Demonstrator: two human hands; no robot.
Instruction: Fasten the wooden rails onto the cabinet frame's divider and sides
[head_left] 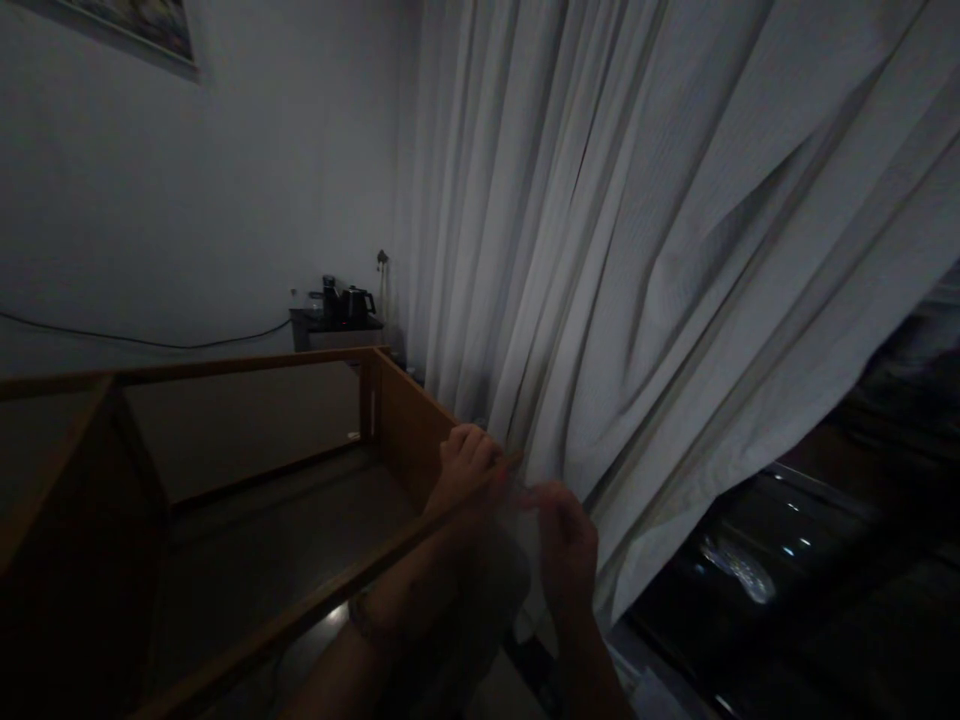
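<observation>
One wooden frame (409, 420) stands beside the curtain (600, 260). Left hand (469, 452) bends over its near right corner; grip unclear. Right hand (568, 535) curls just beside, blurred; cannot tell whether holding anything. One kettle (355, 303) behind.

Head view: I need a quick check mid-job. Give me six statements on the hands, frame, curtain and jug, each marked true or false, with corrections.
1. The left hand is at a corner of the frame. True.
2. The right hand shows in front of the curtain. True.
3. The curtain is black. False: it is pale.
4. In the picture, the left hand is right of the right hand. False: it is on the left.
5. A black jug stands beyond the frame. True.
6. The frame is white. False: it is brown.
</observation>
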